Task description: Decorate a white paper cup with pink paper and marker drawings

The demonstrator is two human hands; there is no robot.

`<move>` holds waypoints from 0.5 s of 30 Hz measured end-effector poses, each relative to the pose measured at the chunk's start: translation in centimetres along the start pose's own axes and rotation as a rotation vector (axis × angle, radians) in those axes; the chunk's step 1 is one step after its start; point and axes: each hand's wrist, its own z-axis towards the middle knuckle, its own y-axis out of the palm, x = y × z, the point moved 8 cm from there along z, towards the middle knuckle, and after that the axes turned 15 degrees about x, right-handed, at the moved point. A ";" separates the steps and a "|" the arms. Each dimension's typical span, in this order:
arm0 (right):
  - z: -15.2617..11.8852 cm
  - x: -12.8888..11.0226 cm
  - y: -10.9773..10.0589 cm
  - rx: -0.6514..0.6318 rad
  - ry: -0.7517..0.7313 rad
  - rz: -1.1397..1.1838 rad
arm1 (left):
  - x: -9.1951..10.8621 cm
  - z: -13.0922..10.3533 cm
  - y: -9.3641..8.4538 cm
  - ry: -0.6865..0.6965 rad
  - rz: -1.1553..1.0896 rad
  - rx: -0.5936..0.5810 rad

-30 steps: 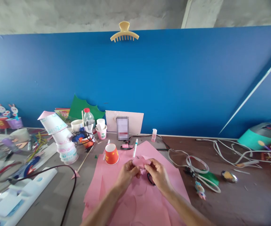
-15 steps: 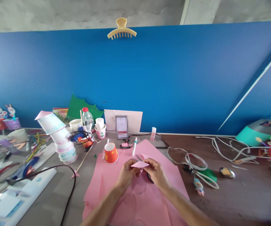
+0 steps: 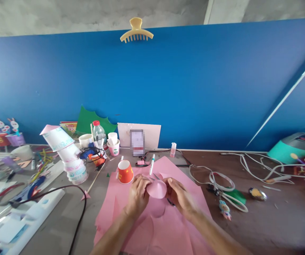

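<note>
Between my two hands is a small pink paper cone (image 3: 156, 189), its tip now facing me. My left hand (image 3: 138, 194) is closed on its left edge, with thumb and fingers pinched together. At its right edge, my right hand (image 3: 179, 196) pinches the rim between thumb and fingers. Scissors (image 3: 171, 202) lie on the pink paper sheets (image 3: 126, 219) behind and below the cone, largely covered by it and the hands. An orange-red paper cup (image 3: 125, 173) stands upside down or tilted near my left hand; which, I cannot tell. A white marker (image 3: 151, 165) lies beyond the hands.
A leaning stack of paper cups (image 3: 70, 156) stands left, near a glue gun (image 3: 90, 152) and a clear bottle (image 3: 98, 132). A white power strip (image 3: 35, 216) and black cable are front left. White cables (image 3: 223, 184) cover part of the right side. A blue partition (image 3: 189, 88) closes the back.
The pink paper has turned from a flat, edge-on shape to a cone with its tip toward me. My hands have shifted slightly apart around it.
</note>
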 end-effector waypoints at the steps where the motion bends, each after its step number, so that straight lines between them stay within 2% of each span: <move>1: -0.1 0.3 0.3 -0.026 0.085 0.065 | 0.4 0.1 -0.2 0.057 0.022 0.014; 4: -0.9 1.3 1.2 -0.101 0.375 0.193 | 1.1 0.0 -0.4 0.163 0.075 0.009; 6: -1.5 1.5 1.4 -0.128 0.485 0.183 | 1.4 -0.1 -0.2 0.202 0.105 -0.031; 8: -1.8 1.7 1.5 -0.149 0.528 0.165 | 1.8 -0.2 -0.1 0.249 0.140 -0.057; 12: -2.2 2.1 1.6 -0.143 0.568 0.195 | 3.5 -0.1 -0.6 0.387 0.137 0.013; 15: -2.3 2.4 1.6 -0.129 0.569 0.211 | 4.3 0.0 -0.6 0.437 0.120 0.022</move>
